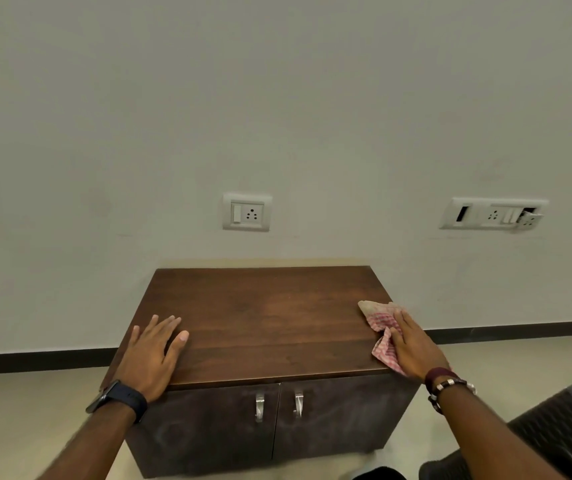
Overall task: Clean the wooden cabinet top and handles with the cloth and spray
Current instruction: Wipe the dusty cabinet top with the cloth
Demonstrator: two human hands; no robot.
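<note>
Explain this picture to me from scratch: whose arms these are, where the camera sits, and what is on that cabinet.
There is no machine here. A person wears a camera on the head, so the single view looks forward and down along their own arms. The left hand rests flat with spread fingers on the wooden cabinet top. The right hand presses a red-checked cloth against the top's right edge. Below are two doors with metal handles. Two socket plates sit on the wall behind. No spray bottle is in view.

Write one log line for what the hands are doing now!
left hand: flat on cabinet top | right hand: pressing cloth at right edge | handles: untouched
</note>
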